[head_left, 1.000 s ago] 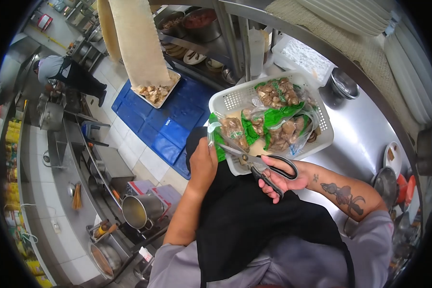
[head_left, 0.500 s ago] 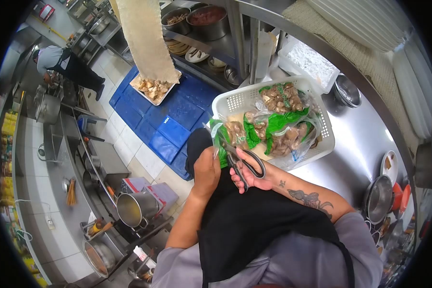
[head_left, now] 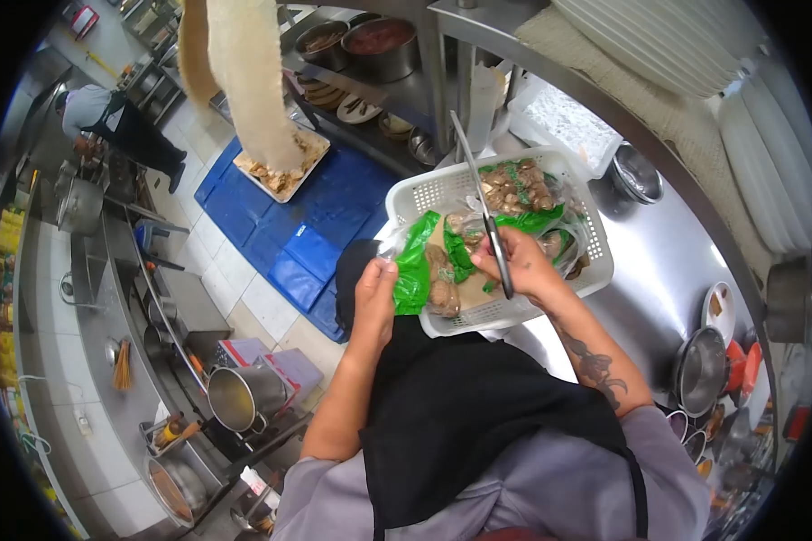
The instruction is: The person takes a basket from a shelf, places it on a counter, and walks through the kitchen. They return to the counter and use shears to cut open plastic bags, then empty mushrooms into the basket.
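My left hand (head_left: pixel 375 293) is closed on the edge of a green and clear plastic bag (head_left: pixel 413 270), lifted at the near left side of a white perforated basket (head_left: pixel 595 261). Brown lumpy food, possibly mushrooms, shows inside that bag. Over the basket, my right hand (head_left: pixel 521 260) grips dark-handled scissors (head_left: pixel 485 203), their blades pointing up and away from me. Behind the right hand sit more bags of brown pieces (head_left: pixel 517 185) in the basket, with green plastic among them.
The basket stands on a steel counter (head_left: pixel 654 270); a metal bowl (head_left: pixel 639 171) and a clear tub (head_left: pixel 568 126) are behind it. Left, a tray of food pieces (head_left: pixel 284 167) rests on a blue lid (head_left: pixel 244 216). A co-worker (head_left: pixel 122 126) stands far left.
My right hand has moved right and up with the scissors, away from my left hand; the blades now point upward. The bag in my left hand is spread more into view.
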Available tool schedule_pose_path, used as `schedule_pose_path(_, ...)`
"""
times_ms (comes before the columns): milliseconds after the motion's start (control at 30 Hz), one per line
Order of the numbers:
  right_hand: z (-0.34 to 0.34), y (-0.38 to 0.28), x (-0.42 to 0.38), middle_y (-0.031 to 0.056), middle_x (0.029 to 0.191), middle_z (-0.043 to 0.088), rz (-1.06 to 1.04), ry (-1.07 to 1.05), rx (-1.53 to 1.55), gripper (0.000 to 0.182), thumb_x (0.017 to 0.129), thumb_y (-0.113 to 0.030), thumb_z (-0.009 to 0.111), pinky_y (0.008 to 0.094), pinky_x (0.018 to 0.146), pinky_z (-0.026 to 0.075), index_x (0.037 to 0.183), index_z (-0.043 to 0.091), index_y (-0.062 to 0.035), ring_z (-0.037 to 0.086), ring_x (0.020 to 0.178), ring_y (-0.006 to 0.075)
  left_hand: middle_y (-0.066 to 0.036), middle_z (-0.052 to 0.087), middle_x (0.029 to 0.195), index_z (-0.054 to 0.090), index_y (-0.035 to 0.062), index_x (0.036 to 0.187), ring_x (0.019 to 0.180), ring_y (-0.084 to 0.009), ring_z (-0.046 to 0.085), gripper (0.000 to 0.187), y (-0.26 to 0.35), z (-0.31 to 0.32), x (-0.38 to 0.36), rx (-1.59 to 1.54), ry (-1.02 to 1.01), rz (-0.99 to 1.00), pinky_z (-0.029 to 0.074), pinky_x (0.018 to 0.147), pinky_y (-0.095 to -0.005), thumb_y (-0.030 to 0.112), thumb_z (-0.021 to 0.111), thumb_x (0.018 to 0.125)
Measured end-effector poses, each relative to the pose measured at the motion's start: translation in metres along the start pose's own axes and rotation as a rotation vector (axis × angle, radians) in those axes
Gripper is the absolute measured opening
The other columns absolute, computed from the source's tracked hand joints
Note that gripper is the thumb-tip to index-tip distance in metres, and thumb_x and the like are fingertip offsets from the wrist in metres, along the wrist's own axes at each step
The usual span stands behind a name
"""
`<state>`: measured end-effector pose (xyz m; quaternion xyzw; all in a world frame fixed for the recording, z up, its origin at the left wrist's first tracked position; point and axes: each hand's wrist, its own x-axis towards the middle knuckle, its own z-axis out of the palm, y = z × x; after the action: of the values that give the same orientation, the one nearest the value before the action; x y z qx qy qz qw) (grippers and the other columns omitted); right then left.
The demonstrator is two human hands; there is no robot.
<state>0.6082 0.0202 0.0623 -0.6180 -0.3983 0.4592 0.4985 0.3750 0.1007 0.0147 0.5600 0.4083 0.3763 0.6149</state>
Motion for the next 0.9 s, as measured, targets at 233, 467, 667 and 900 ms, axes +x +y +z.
schedule_pose_path(233, 0.025, 0.022, 0.017, 0.0048, 0.092, 0.066, -0.06, -0.084, 0.129, 0.028, 0.079, -0.007, 0.075, 0.0253, 0.074, 0.049, 0.101, 0.059, -0.0007, 0.062, 0.082, 0.0106, -0.009, 0.065, 0.103, 0.056, 0.0057, 0.107, 0.095, -0.0184, 0.063, 0.012, 0.014, 0.009, -0.005, -0.758, -0.13, -0.24, 0.051, 0.086, -0.0313, 0.012, 0.053, 0.097)
schedule_pose_path(467, 0.014, 0.017, 0.005, 0.0065, 0.088, 0.068, 0.261, -0.136, 0.432, 0.026, 0.083, -0.011, 0.076, 0.0211, 0.057, 0.047, 0.097, 0.056, -0.0036, 0.057, 0.064, 0.0062, -0.009, 0.065, 0.102, 0.06, 0.004, 0.089, 0.097, -0.0257, 0.059, 0.014, 0.021, 0.018, -0.03, 0.345, -0.521, 0.42, 0.045, 0.088, -0.0368, 0.002, 0.066, 0.077)
schedule_pose_path(667, 0.013, 0.024, 0.0, 0.004, 0.078, 0.064, 0.012, -0.047, -0.259, 0.02, 0.078, -0.01, 0.076, 0.0235, 0.061, 0.045, 0.09, 0.061, -0.0032, 0.055, 0.068, 0.0066, -0.01, 0.065, 0.105, 0.064, 0.0031, 0.091, 0.095, -0.0276, 0.059, 0.015, 0.029, 0.035, -0.039, 0.422, -0.625, 0.589, 0.045, 0.089, -0.0373, 0.008, 0.07, 0.079)
schedule_pose_path(900, 0.014, 0.032, 0.004, 0.0001, 0.072, 0.058, 0.209, -0.115, 0.104, 0.023, 0.074, -0.004, 0.074, 0.0216, 0.055, 0.04, 0.091, 0.058, -0.0031, 0.051, 0.064, 0.0046, -0.002, 0.056, 0.081, 0.055, 0.0012, 0.093, 0.069, -0.0062, 0.052, 0.015, 0.023, 0.045, -0.031, 0.22, -0.144, 0.2, 0.043, 0.059, -0.0207, 0.013, 0.065, 0.091)
